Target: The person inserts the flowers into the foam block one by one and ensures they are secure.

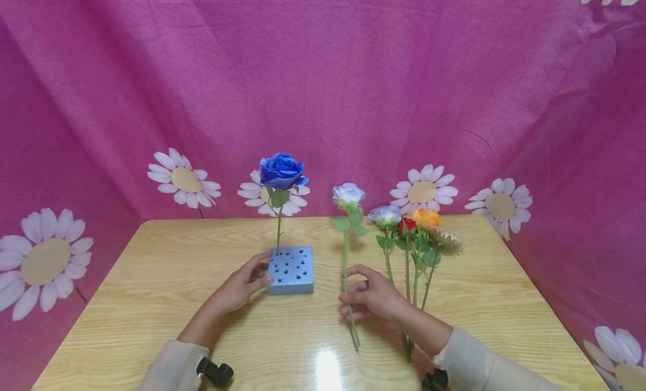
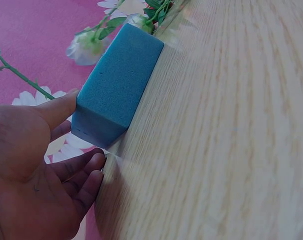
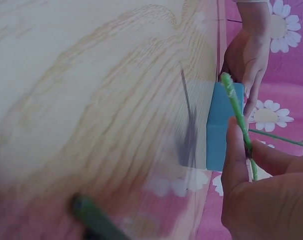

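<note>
My right hand (image 1: pixel 373 293) pinches the green stem of a pale lilac-white flower (image 1: pixel 348 196) between thumb and fingers, bloom upward. In the right wrist view the bare lower end of that stem (image 3: pixel 231 95) sticks out past the fingertips. My left hand (image 1: pixel 242 284) rests at the left side of a blue foam block (image 1: pixel 291 287) with holes in its top. Its thumb touches the block's edge in the left wrist view, while the other fingers are loosely bent. A blue rose (image 1: pixel 281 171) stands upright in a hole near the block's back left corner.
Right of the held flower, several flowers lie on the wooden table (image 1: pixel 166 256): a pale lilac one (image 1: pixel 386 216), a red rose (image 1: pixel 406 225), an orange one (image 1: pixel 427 217) and a beige one (image 1: pixel 445 240). A pink cloth (image 1: pixel 323 99) with printed daisies hangs behind and beside the table.
</note>
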### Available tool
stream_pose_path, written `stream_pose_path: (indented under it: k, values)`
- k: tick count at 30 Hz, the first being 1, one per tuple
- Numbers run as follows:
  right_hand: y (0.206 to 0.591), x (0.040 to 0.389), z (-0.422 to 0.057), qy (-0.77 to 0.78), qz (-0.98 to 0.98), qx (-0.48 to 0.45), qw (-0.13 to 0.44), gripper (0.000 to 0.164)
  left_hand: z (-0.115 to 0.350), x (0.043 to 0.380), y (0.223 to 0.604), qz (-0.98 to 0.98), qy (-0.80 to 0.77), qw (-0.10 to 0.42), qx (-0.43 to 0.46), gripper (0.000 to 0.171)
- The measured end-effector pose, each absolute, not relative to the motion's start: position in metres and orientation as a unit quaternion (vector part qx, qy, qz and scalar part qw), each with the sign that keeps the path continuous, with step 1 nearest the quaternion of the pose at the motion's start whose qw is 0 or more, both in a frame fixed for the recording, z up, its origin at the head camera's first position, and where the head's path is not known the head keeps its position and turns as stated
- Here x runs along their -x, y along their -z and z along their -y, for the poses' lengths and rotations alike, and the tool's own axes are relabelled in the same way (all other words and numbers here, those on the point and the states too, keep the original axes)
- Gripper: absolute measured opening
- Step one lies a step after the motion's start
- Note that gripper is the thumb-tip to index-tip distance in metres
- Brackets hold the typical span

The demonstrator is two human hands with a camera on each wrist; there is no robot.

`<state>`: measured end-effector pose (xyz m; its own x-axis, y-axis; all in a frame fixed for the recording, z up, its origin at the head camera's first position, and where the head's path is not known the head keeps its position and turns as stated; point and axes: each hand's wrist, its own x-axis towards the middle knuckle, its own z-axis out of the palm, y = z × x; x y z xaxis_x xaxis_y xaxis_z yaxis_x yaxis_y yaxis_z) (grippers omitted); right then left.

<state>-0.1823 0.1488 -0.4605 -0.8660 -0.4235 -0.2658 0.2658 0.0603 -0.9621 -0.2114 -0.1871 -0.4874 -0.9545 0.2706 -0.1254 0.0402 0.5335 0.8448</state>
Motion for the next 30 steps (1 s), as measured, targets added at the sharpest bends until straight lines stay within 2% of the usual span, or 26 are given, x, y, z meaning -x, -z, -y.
stream_pose_path:
  k: [10,19,30]
  values:
    - [0.452,0.183,-0.140,0.661,-0.713,0.093,0.215,0.047,0.188,0.210,0.487,-0.869,-0.471,0.122,-0.090,0.063]
    - [0.445,0.188,-0.130,0.648,-0.738,0.087,0.168,0.046,0.187,0.209,0.485,-0.866,-0.476,0.122,-0.094,0.063]
    - [0.434,0.196,-0.115,0.646,-0.745,0.113,0.120,0.037,0.187,0.211,0.486,-0.866,-0.476,0.124,-0.092,0.063]
